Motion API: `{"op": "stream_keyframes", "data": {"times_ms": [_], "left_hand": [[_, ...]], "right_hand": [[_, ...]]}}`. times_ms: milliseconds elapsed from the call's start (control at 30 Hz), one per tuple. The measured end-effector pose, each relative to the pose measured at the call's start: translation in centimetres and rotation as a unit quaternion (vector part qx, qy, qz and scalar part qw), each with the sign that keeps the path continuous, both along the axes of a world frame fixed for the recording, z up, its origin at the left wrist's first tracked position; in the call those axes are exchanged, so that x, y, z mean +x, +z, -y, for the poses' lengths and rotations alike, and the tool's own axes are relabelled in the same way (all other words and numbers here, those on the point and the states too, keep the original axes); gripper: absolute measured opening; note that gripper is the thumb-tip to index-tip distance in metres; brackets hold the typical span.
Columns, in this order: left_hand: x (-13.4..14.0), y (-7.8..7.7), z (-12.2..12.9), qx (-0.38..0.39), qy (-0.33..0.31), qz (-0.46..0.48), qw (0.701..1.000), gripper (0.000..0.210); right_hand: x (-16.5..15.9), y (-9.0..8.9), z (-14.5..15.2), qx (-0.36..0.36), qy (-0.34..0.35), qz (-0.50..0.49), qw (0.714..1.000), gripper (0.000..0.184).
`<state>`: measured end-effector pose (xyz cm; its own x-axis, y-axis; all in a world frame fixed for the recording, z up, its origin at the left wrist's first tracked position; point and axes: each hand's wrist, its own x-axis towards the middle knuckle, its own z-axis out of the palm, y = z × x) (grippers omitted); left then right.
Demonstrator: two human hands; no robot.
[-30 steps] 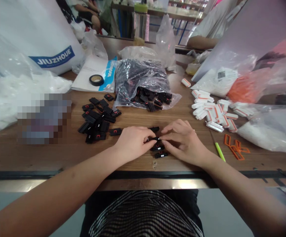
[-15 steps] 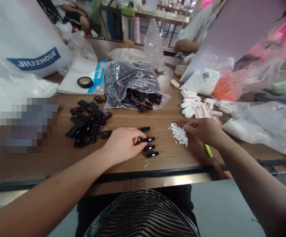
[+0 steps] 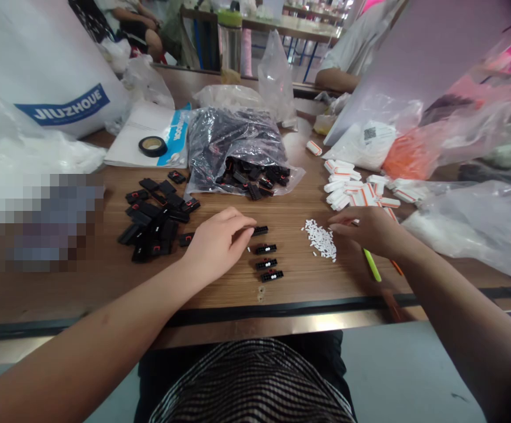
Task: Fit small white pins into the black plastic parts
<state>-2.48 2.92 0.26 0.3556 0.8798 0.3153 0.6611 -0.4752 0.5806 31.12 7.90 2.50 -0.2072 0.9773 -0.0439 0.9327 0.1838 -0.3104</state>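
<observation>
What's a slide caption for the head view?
Left hand at the farthest of four lined-up black connector housings; right hand beside small white pegs.

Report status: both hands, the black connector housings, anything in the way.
Left hand at row's farthest black connector housing; right hand beside white plug pile. Three nearer housings bear white plugs. Possible snag: one loose plug left of the row.

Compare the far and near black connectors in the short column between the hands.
The far connector shows no white dots; the near connector shows two. The left hand is right at the far connector, while the near connector lies apart from it. Both are black.
</observation>
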Motion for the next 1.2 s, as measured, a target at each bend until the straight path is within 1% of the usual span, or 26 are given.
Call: {"op": "stream_keyframes", "data": {"times_ms": [100, 167, 267, 367, 400, 500, 533, 567, 633, 767, 867, 967, 1100, 1200], "left_hand": [[0.1, 0.0, -0.1, -0.02, 0.005, -0.015, 1.0, 0.021], [0.2, 0.1, -0.2, -0.033, 0.009, -0.019, 0.999, 0.022], [0.2, 0.1, -0.3, -0.043, 0.01, -0.018, 0.999, 0.024], [0.1, 0.2, -0.3, -0.054, 0.002, -0.013, 0.998, 0.024], [0.1, 0.1, -0.3, -0.056, -0.001, -0.01, 0.998, 0.023], [0.1, -0.2, -0.3, -0.059, -0.01, -0.008, 0.998, 0.02], [0.0, -0.3, -0.4, -0.057, -0.011, -0.009, 0.998, 0.02], [0.0, -0.4, -0.4, -0.055, -0.012, -0.011, 0.998, 0.02], [-0.1, -0.7, -0.5, -0.047, -0.014, -0.016, 0.999, 0.022], [-0.1, -1.0, -0.6, -0.041, -0.013, -0.026, 0.999, 0.022], [0.0, -1.1, -0.7, -0.045, -0.011, -0.03, 0.998, 0.021], [0.1, -1.2, -0.8, -0.043, -0.008, -0.029, 0.999, 0.019], [0.2, -1.3, -0.8, -0.033, -0.009, -0.022, 0.999, 0.018], [0.3, -1.1, -0.7, -0.034, -0.007, -0.026, 0.999, 0.016]], "right_hand": [[-0.2, 0.3, 0.4, 0.006, -0.025, 0.05, 0.998, 0.026], [-0.3, 0.2, 0.7, 0.012, -0.047, 0.082, 0.995, 0.031], [-0.2, -0.3, 0.9, 0.02, -0.043, 0.08, 0.996, 0.026], [-0.1, -0.6, 0.9, 0.045, 0.002, 0.082, 0.996, 0.019], [-0.1, -0.5, 0.8, 0.053, 0.029, 0.086, 0.995, 0.018], [0.2, -0.1, 0.4, 0.063, 0.139, 0.079, 0.985, 0.021], [0.3, 0.1, 0.3, 0.061, 0.164, 0.071, 0.982, 0.023], [0.4, 0.3, 0.3, 0.061, 0.173, 0.064, 0.981, 0.025], [0.7, 0.4, 0.3, 0.062, 0.151, 0.061, 0.985, 0.026], [1.0, 0.1, 0.9, 0.048, 0.046, 0.064, 0.996, 0.023], [0.8, -0.3, 1.3, 0.036, -0.019, 0.071, 0.997, 0.024], [0.3, -0.5, 1.5, 0.033, -0.044, 0.08, 0.995, 0.024], [-0.3, -0.8, 1.7, 0.044, -0.051, 0.111, 0.992, 0.024], [-0.3, -1.1, 1.5, 0.045, -0.074, 0.105, 0.991, 0.022]]}}
